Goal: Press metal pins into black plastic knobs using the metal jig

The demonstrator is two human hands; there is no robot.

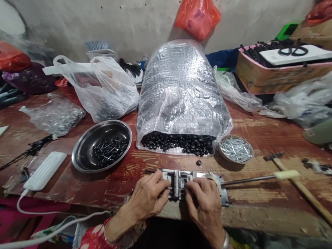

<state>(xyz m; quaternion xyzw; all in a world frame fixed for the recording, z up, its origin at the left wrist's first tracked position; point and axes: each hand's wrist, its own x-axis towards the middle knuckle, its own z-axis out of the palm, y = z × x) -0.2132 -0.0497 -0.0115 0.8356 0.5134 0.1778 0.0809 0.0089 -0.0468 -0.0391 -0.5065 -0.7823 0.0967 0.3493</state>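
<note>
A metal clamping fixture (178, 184) sits at the table's front edge, with a long rod and pale handle (286, 174) reaching out to its right. My left hand (150, 192) rests on the fixture's left part, its fingers bent together; what they pinch, if anything, is hidden. Over the right part of the jaws, my right hand (205, 200) has curled fingers, and their tips hide whatever is between them. Just behind the fixture lies one small black round piece (199, 163).
A steel bowl (77, 157) holds black-headed pins. Black round pieces spill from a large silvery sack (179, 86). Nails fill a small round tub (236, 149). A hammer (314, 199) lies at the right, and a white power strip (45, 171) at the left.
</note>
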